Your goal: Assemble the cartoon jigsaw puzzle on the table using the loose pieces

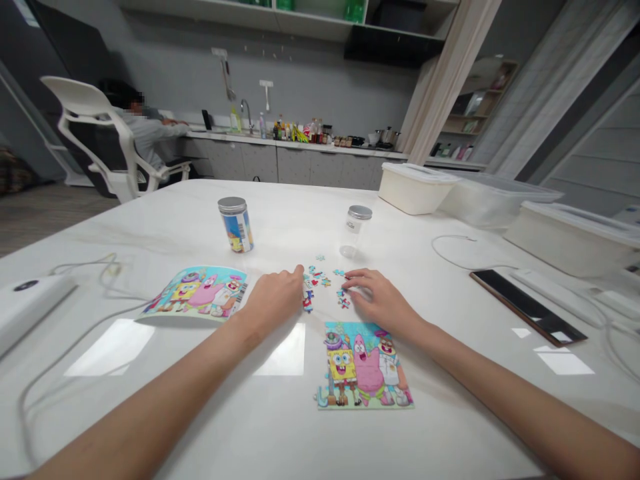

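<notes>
Loose jigsaw pieces [325, 283] lie scattered mid-way across the white table [300, 203], well in from its left and right edges; the assembled puzzle section [367, 368] lies flat nearer the table's near edge, small tabs jutting from its left side. Left hand [277, 294]: index finger extended, other fingers curled, tip at the left of the scatter; cannot tell whether it grips anything. Right hand [383, 300]: thumb and fingers slightly parted, tips just beside the right-hand pieces, nothing seen clamped. Handling estimate: pieces look like thin printed card, so very light, fairly stiff, tabs liable to bend or fray under force. The tabletop looks glossy; expect pieces to slide readily and to be awkward to pinch up from flat. Best hold: fingertips on opposite edges of the body, off the narrow tabs, or one pad pressing down to drag. The assembled section probably flexes at its seams and could part if raised by one corner; press flat, or slide from two opposite sides.
</notes>
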Demonstrator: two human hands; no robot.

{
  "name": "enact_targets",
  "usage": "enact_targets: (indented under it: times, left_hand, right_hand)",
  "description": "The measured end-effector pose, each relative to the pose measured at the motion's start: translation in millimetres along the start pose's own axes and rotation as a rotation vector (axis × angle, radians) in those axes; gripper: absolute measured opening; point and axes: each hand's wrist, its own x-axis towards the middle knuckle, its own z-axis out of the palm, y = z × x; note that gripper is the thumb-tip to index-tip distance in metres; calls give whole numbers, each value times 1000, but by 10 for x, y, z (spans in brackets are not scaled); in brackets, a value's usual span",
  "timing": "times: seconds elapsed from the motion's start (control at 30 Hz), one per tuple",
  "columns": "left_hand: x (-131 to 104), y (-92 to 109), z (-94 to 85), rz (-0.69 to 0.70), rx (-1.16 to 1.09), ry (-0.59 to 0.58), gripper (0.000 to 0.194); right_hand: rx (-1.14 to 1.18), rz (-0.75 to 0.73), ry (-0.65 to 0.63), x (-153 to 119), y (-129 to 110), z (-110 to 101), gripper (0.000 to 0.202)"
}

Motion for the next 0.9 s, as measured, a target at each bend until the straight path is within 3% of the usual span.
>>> enact_targets:
  times: [0.4, 0.9]
  left_hand:
    - [18, -20, -11, -28, -5, -13, 31]
    - [30, -37, -1, -45, -49, 6, 30]
  right_hand:
    - [-34, -34, -90, -41, -124, -18, 30]
    - [37, -105, -89, -26, -121, -50, 23]
